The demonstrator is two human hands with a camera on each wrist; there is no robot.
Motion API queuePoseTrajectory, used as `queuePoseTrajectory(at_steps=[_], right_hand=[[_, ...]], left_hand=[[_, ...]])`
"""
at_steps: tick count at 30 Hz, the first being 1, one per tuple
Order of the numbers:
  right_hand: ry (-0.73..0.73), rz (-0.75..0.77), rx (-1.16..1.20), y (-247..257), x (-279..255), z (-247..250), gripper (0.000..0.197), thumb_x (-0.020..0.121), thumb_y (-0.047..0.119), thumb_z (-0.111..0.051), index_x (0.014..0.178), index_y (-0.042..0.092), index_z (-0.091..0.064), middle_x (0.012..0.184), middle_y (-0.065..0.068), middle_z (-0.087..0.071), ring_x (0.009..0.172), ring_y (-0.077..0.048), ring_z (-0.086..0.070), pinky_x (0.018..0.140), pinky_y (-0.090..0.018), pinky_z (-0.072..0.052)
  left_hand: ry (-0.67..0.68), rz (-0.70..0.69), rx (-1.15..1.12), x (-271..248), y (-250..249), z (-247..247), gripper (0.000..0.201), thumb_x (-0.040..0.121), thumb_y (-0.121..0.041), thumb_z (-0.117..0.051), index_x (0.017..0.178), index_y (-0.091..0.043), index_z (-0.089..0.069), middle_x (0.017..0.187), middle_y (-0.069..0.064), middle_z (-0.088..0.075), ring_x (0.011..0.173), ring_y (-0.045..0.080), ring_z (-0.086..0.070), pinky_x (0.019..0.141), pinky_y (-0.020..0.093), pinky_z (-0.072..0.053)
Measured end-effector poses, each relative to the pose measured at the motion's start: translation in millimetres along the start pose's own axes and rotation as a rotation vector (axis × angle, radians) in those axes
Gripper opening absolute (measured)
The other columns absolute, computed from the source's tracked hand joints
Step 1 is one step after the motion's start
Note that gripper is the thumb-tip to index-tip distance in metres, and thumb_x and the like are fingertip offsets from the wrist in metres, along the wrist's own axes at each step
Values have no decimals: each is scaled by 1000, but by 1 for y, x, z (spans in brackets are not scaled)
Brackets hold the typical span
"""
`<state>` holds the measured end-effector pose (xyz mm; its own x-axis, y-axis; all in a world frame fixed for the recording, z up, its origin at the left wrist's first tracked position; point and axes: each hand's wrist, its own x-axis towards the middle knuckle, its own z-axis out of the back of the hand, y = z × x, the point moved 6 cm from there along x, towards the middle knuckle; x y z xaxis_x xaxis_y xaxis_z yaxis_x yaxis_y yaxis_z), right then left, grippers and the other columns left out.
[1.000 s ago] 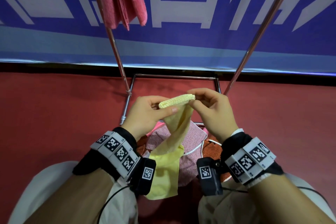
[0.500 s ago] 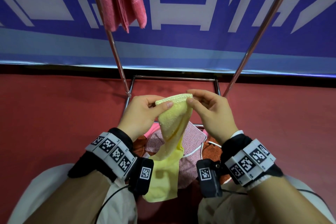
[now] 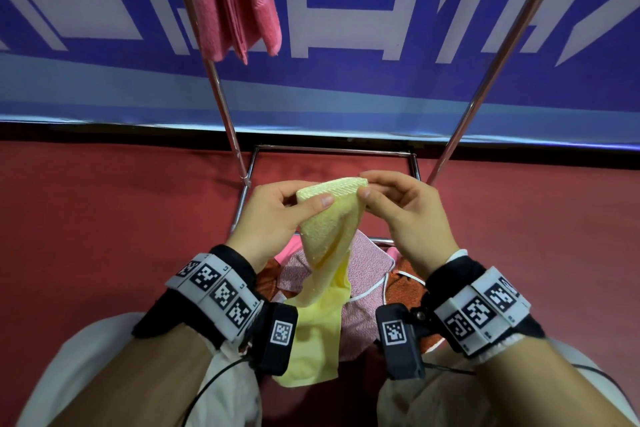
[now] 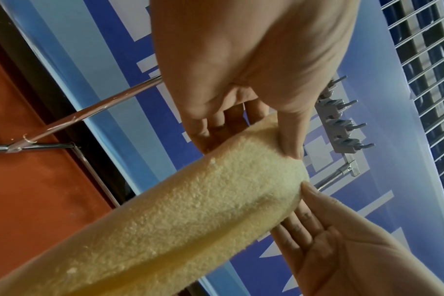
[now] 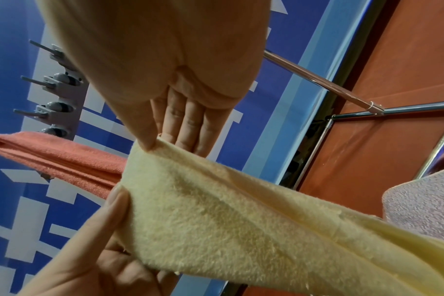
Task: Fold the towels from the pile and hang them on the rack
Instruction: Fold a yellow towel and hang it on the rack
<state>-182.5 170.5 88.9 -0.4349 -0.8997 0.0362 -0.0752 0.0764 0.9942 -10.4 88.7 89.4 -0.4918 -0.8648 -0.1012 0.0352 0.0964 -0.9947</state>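
Your left hand and right hand each pinch, thumb against fingers, the top edge of the yellow towel at mid-frame, above the pile. Over the last second the cloth under your thumbs has broadened from a narrow strip into a wider flap, while both pinches held. You seem to be squaring the edge for a fold. The rack, with a pink towel hung at upper left, waits beyond.

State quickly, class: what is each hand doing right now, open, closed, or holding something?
Left hand: closed, pinching the yellow towel at its top edge.
Right hand: closed, pinching the same edge at its other end.
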Motion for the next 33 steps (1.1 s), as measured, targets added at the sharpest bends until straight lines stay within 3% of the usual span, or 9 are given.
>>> queuePoseTrajectory(at_steps=[4, 7, 13, 16, 19, 22, 26, 28, 33], right_hand=[[15, -32, 51, 0, -1, -3, 22, 90, -5, -68, 101, 13, -73, 85, -5, -76, 82, -15, -70, 81, -28, -59], [12, -46, 77, 3, -1, -4, 20, 91, -5, -67, 101, 11, -72, 81, -1, -76, 76, -9, -70, 72, -20, -56], [-3, -36, 83, 19, -6, -3, 20, 90, -5, -68, 100, 12, -73, 81, -2, -74, 77, -12, -67, 76, -23, -58], [-6, -28, 84, 38, -10, -3, 18, 90, -2, -68, 101, 11, -73, 88, -9, -74, 84, -16, -67, 78, -26, -57], [0, 9, 70, 69, -15, -4, 16, 90, 0, -70, 102, 11, -73, 92, -14, -73, 86, -18, -67, 80, -27, -59], [22, 57, 55, 107, -22, -6, 15, 90, 1, -71, 103, 8, -72, 88, -12, -75, 83, -16, -71, 79, -28, -59], [61, 132, 28, 164, -35, -13, 13, 90, 1, -71, 102, 7, -73, 93, -18, -76, 86, -23, -73, 83, -36, -61], [71, 176, 11, 194, -43, -17, 13, 91, 0, -71, 103, 5, -72, 92, -16, -77, 85, -20, -74, 79, -32, -61], [105, 280, -4, 260, -68, -31, 17, 91, 0, -71, 108, 0, -70, 92, -14, -77, 88, -23, -75, 84, -35, -62]], left_hand=[[99, 56, 25, -3, 9, -11, 23, 86, -9, -74, 107, 0, -72, 99, 14, -76, 84, 15, -69, 76, 29, -55], [75, 34, 91, -2, 11, -11, 34, 84, -34, -78, 100, -5, -73, 95, 17, -75, 82, 19, -66, 78, 39, -51], [112, -47, 99, -9, -17, -13, 39, 87, -38, -71, 107, -5, -74, 103, 17, -76, 97, 30, -71, 90, 50, -54], [115, -83, 138, -12, -40, -14, 33, 85, -39, -74, 99, -10, -77, 98, 13, -76, 85, 21, -67, 79, 42, -53], [146, -142, 193, -20, -77, -18, 26, 85, -39, -70, 95, -17, -77, 97, 8, -77, 85, 14, -67, 81, 33, -52], [156, -170, 218, -30, -116, -18, 22, 92, -30, -66, 99, -12, -76, 99, 13, -77, 87, 18, -69, 83, 36, -54], [169, -200, 238, -49, -168, -17, 22, 95, -30, -64, 104, -13, -76, 99, 8, -78, 94, 21, -74, 86, 37, -57], [178, -216, 223, -63, -196, -17, 27, 96, -30, -63, 111, -10, -74, 103, 9, -77, 100, 26, -73, 90, 40, -57], [161, -284, 187, -102, -256, -14, 29, 97, -26, -62, 115, -5, -71, 104, 10, -77, 98, 23, -74, 80, 29, -59]])
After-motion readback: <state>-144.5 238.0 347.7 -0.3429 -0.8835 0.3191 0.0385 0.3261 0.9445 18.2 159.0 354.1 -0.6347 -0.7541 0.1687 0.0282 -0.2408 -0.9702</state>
